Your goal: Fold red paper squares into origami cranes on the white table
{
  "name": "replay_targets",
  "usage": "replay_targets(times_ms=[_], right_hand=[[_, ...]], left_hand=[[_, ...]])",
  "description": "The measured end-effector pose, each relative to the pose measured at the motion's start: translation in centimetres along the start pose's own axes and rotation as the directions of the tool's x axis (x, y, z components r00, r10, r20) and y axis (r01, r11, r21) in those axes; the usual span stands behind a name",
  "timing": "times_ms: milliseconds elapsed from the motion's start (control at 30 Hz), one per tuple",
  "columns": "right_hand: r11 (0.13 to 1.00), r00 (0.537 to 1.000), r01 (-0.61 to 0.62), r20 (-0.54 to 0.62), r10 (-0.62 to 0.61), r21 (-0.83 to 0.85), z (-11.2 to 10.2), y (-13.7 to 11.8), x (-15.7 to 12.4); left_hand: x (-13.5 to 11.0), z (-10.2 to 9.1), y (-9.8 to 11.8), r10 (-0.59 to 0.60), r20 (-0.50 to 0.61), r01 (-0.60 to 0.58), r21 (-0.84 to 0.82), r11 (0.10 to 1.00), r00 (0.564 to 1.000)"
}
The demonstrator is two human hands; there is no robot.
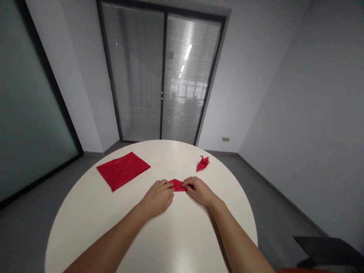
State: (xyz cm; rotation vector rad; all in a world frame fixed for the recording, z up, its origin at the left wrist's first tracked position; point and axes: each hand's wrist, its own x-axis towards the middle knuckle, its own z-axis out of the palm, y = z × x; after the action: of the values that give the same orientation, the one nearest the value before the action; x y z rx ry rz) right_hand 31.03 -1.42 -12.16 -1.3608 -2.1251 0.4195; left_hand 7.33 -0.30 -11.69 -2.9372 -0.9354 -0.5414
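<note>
A small folded piece of red paper (178,185) lies on the white table between my hands, its top edge rising to a low point. My left hand (159,196) is closed over its left end, fingertips pressing on the paper. At the right end, my right hand (199,189) pinches the paper between thumb and fingers. The paper's two ends are partly hidden under my fingers. Beyond my right hand stands a finished red paper crane (203,163). To the far left rests a larger flat red sheet or packet (123,170).
The round white table (176,235) has its curved edge on the left, far and right sides. A black chair part (330,250) shows at the lower right. Behind the table are a glass partition with blinds (139,76) and a grey wall.
</note>
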Motion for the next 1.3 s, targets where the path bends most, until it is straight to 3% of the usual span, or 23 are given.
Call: replay_targets(times_ms=[333,567,733,867,1067,1300], right_hand=[[0.998,0.999,-0.029,0.018,0.03,-0.053,-0.1,-0.9,-0.1],[0.975,0.984,-0.156,0.107,0.14,0.155,0.2,-0.7,-0.4],[0.998,0.999,-0.037,0.003,0.037,0.056,0.2,-1.1,-0.2],[0.999,0.997,0.05,0.066,-0.05,0.006,0.1,-1.4,0.0],[0.999,0.998,0.027,0.064,-0.025,-0.033,0.2,-1.0,-0.1],[0.999,0.998,-0.036,0.048,0.037,-0.016,0.3,-0.6,-0.1]], left_hand=[[-0.2,0.1,0.3,-0.031,0.04,0.033,-0.044,0.998,0.999],[-0.4,0.6,0.1,-0.095,0.101,0.105,-0.096,0.99,0.99],[-0.5,0.6,-0.2,-0.085,0.118,0.108,-0.199,0.974,0.989],[-0.5,0.4,-0.4,-0.034,0.115,0.064,-0.276,0.959,0.993],[0.0,0.2,-0.3,0.022,0.039,-0.014,-0.186,0.982,0.999],[0.1,1.2,-1.3,-0.077,0.016,0.078,-0.281,0.956,0.997]])
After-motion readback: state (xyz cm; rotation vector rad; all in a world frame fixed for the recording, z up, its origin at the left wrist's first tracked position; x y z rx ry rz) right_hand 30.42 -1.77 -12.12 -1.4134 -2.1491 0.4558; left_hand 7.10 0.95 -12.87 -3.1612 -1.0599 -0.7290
